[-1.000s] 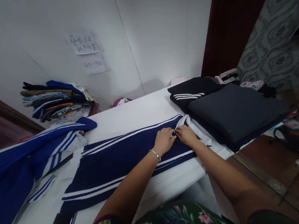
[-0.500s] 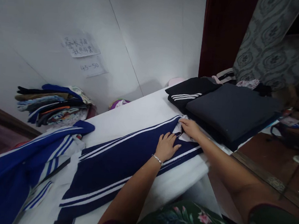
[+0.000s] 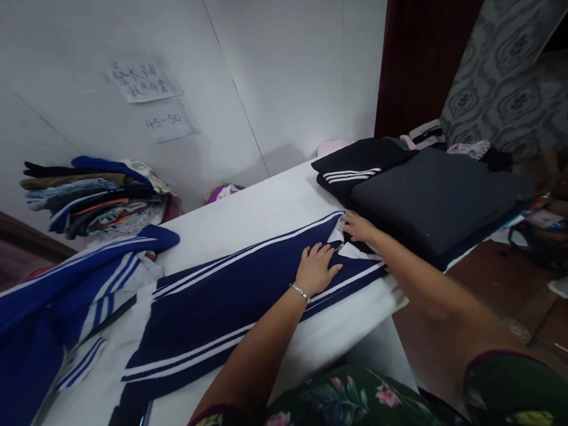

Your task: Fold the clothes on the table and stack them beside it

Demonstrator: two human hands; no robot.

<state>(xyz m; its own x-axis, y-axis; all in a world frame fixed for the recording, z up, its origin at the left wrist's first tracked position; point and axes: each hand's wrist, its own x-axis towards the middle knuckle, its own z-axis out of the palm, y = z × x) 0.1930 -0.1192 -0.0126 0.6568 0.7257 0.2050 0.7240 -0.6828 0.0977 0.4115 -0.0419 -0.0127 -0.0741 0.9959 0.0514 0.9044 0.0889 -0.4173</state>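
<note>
A navy garment (image 3: 220, 300) with white stripes along both sides and a white collar lies folded lengthwise on the white table (image 3: 275, 202). My left hand (image 3: 315, 268), with a bracelet at its wrist, rests flat on the garment just below the collar, fingers spread. At the collar's far corner, my right hand (image 3: 359, 228) has its fingers bent and pressed together on the collar edge. The fingertips are partly hidden there. A small zip end shows between the white collar (image 3: 355, 251) points.
Folded dark clothes (image 3: 440, 201) are stacked at the table's right end, beside a black striped garment (image 3: 353, 173). On the left lie a bright blue jacket (image 3: 10, 341) and a clothes pile (image 3: 99, 198). A phone-like dark object (image 3: 128, 419) sits at the near edge.
My right hand has shifted slightly up toward the collar's far corner, and the collar now lies flatter and more open. My left hand stays spread on the garment. The view has shifted slightly.
</note>
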